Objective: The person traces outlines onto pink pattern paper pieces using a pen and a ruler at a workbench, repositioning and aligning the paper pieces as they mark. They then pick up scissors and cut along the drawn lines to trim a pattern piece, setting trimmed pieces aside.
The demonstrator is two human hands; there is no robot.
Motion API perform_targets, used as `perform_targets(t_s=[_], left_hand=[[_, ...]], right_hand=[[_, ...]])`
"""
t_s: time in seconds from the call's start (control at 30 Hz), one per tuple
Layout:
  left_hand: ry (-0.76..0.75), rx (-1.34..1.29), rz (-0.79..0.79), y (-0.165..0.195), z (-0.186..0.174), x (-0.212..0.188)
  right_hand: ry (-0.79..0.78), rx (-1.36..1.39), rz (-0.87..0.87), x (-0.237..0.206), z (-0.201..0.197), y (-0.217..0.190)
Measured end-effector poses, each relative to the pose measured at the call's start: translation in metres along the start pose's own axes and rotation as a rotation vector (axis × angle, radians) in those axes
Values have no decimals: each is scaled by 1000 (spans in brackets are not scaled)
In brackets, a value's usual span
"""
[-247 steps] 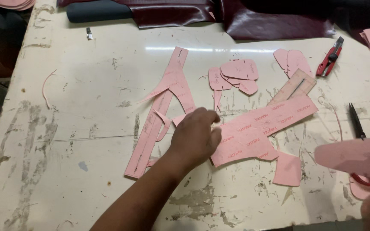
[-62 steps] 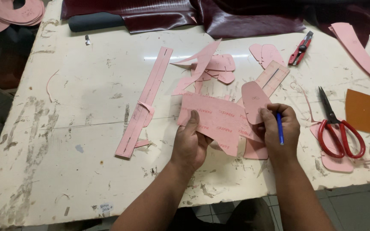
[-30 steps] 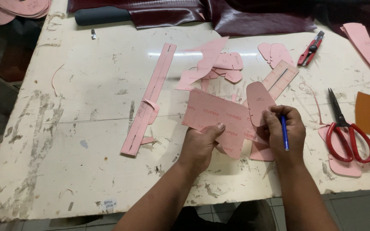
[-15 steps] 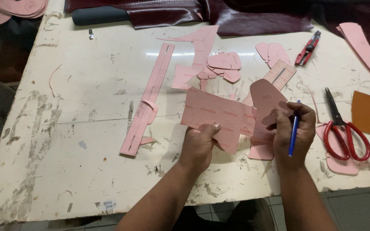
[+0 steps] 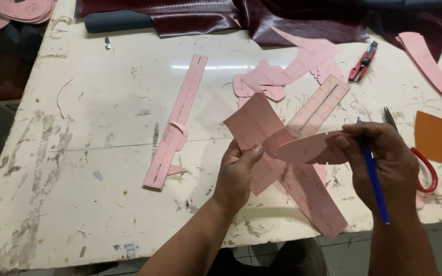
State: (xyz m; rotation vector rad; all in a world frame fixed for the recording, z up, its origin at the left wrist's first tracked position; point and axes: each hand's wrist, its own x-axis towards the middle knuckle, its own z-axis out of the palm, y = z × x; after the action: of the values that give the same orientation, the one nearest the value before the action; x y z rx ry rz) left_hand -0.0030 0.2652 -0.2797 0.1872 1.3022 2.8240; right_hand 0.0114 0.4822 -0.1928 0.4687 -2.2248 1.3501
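Both hands have come up off the table since half a second ago, lifting the pink pieces that lay flat under them. Going left to right: the worn tabletop (image 5: 78,168) is bare over its left half, apart from a long slotted strip (image 5: 176,122) lying near the middle, so there is open room there for laying a piece down. The left hand (image 5: 237,171) pinches the lower corner of a large pink sheet (image 5: 256,134), thumb on top, holding it tilted above the surface. Just right of it the right hand (image 5: 379,158) grips an oval pink template (image 5: 310,151) at its end and keeps a blue pen (image 5: 373,176) tucked along the fingers, tip pointing down. The template overlaps the sheet's right edge; whether they touch I cannot tell. The step in hand looks like matching the template to the sheet for tracing; the next move would call for setting both flat and pinning them firmly. Red-handled scissors (image 5: 428,171) and an orange piece (image 5: 441,138) crowd the right side, and the front edge (image 5: 303,232) runs close below the wrists.
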Motion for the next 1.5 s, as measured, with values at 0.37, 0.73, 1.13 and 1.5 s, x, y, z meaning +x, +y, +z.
perform_targets(t_s=[0.37,0.73,1.13,1.5], left_hand=[[-321,376,-61,-6,1,-12],[-125,400,-81,3,7,-3],[-227,281,-179,-3,6,4],[-113,304,-84,-2,13,0]], right_hand=[[-186,-385,-434,24,28,3],[179,261,158,-34,50,44],[91,501,485,-45,49,51],[19,389,408,-45,50,44]])
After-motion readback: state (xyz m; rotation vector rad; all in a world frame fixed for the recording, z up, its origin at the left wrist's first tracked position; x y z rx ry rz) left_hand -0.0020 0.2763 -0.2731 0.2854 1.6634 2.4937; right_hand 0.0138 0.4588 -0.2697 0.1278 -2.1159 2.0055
